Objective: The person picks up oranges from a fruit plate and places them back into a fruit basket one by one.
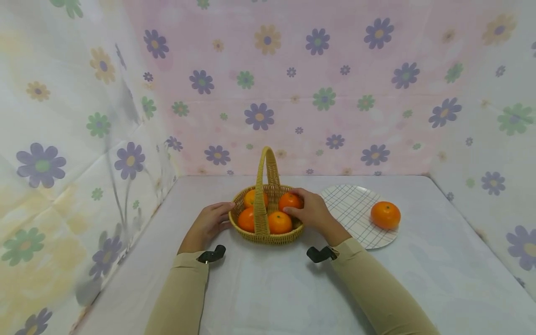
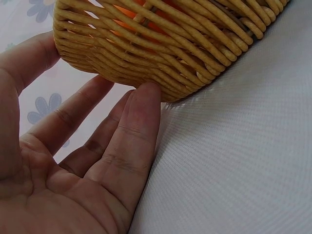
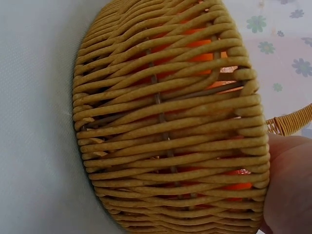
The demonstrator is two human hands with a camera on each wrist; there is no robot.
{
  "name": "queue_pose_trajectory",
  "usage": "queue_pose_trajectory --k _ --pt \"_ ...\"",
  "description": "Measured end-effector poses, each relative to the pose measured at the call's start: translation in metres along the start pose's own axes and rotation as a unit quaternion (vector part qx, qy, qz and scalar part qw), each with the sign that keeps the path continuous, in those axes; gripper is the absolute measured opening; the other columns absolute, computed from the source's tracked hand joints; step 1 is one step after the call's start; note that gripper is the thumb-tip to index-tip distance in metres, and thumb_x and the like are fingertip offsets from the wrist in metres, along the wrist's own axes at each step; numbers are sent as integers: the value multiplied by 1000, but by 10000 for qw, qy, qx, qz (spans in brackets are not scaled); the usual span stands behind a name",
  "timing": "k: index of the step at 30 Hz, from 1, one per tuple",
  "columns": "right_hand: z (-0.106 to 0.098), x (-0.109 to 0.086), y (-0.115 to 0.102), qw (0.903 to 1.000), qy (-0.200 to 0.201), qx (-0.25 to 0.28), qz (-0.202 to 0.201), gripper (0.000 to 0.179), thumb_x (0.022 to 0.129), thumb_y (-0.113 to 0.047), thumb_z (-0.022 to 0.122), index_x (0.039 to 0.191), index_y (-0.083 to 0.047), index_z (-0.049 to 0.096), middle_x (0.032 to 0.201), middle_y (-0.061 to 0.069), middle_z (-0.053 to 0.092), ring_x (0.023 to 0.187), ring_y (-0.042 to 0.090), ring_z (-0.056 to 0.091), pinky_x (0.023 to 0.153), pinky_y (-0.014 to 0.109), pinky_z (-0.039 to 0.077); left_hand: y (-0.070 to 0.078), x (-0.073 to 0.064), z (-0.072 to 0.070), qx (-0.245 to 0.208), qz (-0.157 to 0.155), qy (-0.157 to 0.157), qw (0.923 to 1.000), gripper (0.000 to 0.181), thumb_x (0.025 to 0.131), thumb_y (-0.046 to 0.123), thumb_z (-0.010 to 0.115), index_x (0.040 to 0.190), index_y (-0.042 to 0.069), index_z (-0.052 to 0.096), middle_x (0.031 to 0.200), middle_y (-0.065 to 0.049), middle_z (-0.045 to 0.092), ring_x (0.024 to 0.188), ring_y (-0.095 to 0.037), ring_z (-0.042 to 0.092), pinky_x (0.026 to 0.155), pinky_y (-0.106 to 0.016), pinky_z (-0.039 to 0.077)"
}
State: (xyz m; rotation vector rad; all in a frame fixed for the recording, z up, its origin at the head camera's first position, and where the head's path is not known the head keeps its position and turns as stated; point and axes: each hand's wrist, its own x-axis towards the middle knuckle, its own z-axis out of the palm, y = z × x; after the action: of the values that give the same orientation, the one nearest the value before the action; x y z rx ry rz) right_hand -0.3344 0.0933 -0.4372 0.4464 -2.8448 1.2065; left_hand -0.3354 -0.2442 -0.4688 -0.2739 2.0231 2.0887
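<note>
A yellow-brown wicker basket point(image 1: 261, 238) with a tall arched handle stands on the table and holds several oranges. My right hand point(image 1: 311, 210) reaches over the basket's right rim, thumb and fingers around the back right orange point(image 1: 290, 201). At the opposite end, my left hand point(image 1: 211, 219) touches the outside of the basket. The left wrist view shows its fingers fairly straight, fingertips against the woven wall point(image 2: 146, 53). In the right wrist view the basket wall point(image 3: 170, 126) hides the fingers, and only part of the hand point(image 3: 291, 185) shows.
Right of the basket lies a white plate point(image 1: 349, 209) with a dark grid pattern, a single orange point(image 1: 385, 215) on its right side. A white cloth covers the table point(image 1: 268, 288). Flower-patterned sheets point(image 1: 289, 116) hang at the back and both sides.
</note>
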Motion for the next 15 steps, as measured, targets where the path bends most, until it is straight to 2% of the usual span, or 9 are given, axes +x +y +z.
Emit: queue_pose_trajectory --k 6,15 --pt "-1 0 1 9996 -23 -252 -131 64 94 -45 76 150 -23 55 147 8 61 130 31 60 109 51 51 -1 1 -1 -77 12 1 10000 64 92 38 79 141 2 60 129 -7 67 105 -17 70 91 -36 62" --pt "-8 -7 13 9946 269 -613 -796 55 94 -35 78 143 -14 62 146 5 63 137 29 57 115 50 46 -1 1 -3 -39 -6 31 10000 65 90 41 81 140 4 62 134 -8 65 110 -18 68 92 -35 62"
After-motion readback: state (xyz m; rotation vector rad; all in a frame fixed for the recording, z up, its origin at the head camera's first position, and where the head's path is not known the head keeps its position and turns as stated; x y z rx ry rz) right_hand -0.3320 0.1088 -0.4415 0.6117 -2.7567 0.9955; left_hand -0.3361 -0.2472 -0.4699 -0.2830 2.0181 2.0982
